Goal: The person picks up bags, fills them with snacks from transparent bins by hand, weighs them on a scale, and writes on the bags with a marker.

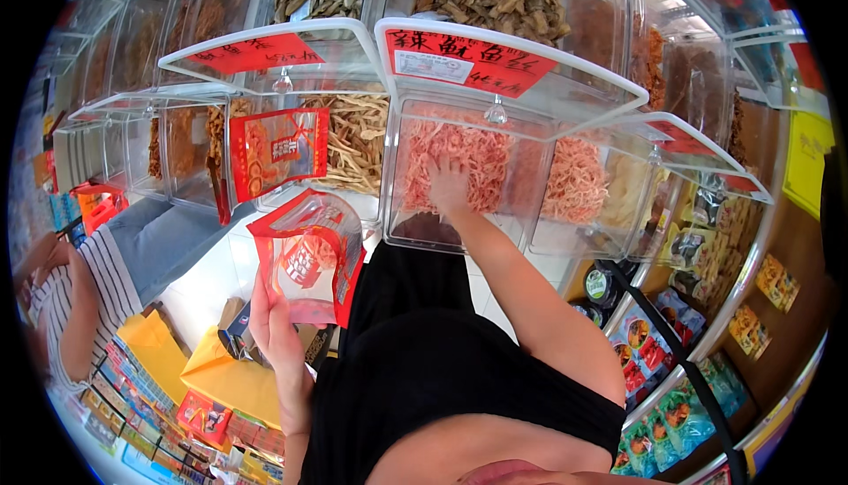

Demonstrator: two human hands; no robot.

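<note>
My left hand [275,329] grips the lower left edge of a red and clear plastic food pouch [306,256], which stands partly spread with some pink stuff low inside. My right hand [449,183] reaches into a clear acrylic bin [424,236] and rests on pinkish-red dried shreds [490,160]; whether its fingers hold any is hidden by the shreds. A hinged clear lid with a red handwritten sign [470,64] is raised above this bin. To the left, another red pouch [279,152] stands by a bin of pale dried strips [351,140].
More acrylic bins with dried foods line the back, and pink shreds [575,180] fill the bin at right. Packaged snacks [636,346] sit on shelves at lower right. A person in a striped top [99,299] stands at far left, near yellow-covered displays [232,379].
</note>
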